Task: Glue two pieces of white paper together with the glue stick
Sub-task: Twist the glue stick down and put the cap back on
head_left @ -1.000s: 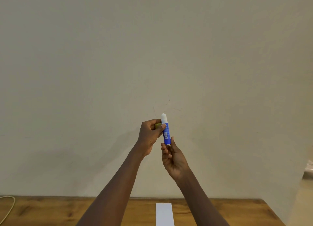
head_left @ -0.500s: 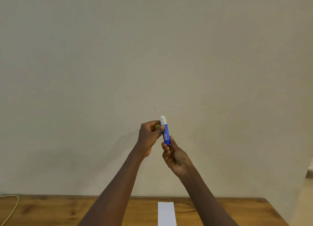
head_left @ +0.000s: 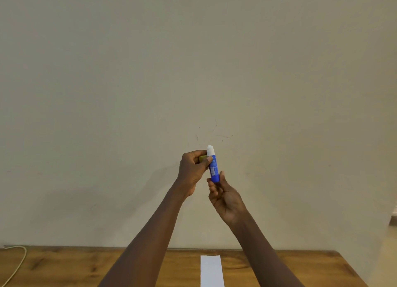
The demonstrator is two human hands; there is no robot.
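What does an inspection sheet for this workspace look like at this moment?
Surface: wooden table along the bottom edge of the view.
Job's things: blue glue stick held upright in the air, white glue tip bared; yellow-green cap in the left hand; one white paper strip flat on the table, no second piece seen.
Clutter: nothing seen.
Grippers: left hand fingers on the stick's upper part; right hand fingers pinching its base.
Cables: pale cord lying on the table's left end.
Surroundings: plain beige wall with faint scratches behind the hands.
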